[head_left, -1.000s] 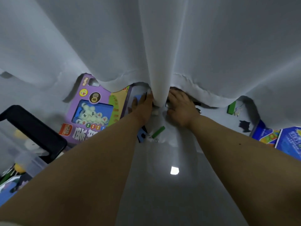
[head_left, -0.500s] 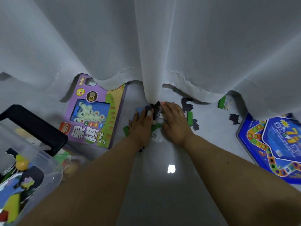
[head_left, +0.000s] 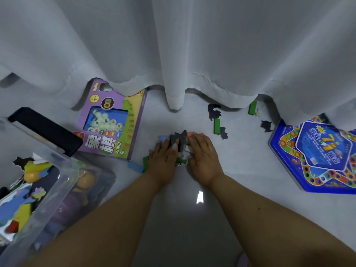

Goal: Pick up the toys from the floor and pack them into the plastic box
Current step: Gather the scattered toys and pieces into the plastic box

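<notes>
My left hand and my right hand lie side by side on the grey floor, fingers stretched flat over a small heap of toy pieces: dark animal-shaped cutouts, a blue piece and green blocks. Both hands press the heap together between them. A blue block lies just left of my left wrist. The clear plastic box with a black handle stands at the lower left, holding several coloured toys.
A white curtain hangs down to the floor right behind the heap. A purple chess set box lies at the left, a blue board game at the right. Loose green blocks and dark cutouts lie near the curtain hem.
Both hands have drawn back from under the curtain toward me, dragging the toy pieces along the floor. The view has pulled back, showing more of the box and the blue game.
</notes>
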The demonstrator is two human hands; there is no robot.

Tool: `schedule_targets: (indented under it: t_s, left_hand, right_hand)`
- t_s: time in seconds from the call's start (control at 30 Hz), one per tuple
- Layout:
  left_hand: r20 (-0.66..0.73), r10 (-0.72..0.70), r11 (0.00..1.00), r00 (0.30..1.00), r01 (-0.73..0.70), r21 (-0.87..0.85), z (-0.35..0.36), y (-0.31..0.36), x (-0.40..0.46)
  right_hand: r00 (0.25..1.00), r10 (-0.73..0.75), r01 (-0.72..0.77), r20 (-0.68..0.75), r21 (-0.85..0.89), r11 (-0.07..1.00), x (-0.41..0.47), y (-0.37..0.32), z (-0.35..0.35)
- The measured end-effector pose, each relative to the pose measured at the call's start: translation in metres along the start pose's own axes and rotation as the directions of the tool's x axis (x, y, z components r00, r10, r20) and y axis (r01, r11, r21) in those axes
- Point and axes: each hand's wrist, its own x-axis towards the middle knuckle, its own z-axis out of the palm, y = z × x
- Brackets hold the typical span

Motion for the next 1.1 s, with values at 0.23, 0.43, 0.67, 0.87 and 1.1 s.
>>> schedule_targets:
  t_s: [0.23,0.43,0.67,0.87,1.1]
  left_hand:
    - [-0.163,-0.034,0.915,0.986,-0.035,-0.402,-0.013,0.010,-0.007]
    - [-0.376,-0.153,0.820,0.914,-0.095,-0.564,-0.006,0.014,-0.037]
    - [-0.365,-0.236,0.752,0.901,-0.068,-0.656,0.011,0.011,-0.045]
    - [-0.160,-0.372,0.598,0.915,0.104,-0.795,0.007,0.027,-0.040]
    - [0.073,-0.418,0.383,0.906,0.248,-0.890,-0.002,0.043,-0.038]
  right_hand:
    - [0.976,0.148,-0.128,-0.160,0.131,0.983,-0.013,0.005,-0.032]
    - [0.825,0.562,-0.502,-0.067,0.371,0.781,-0.037,0.026,-0.046]
    - [0.881,0.466,-0.467,0.086,0.322,0.824,-0.018,0.021,-0.039]
    - [0.881,0.457,-0.473,0.122,0.260,0.842,-0.002,0.021,-0.035]
    - [0.811,0.561,-0.580,0.168,0.362,0.730,0.005,0.017,-0.040]
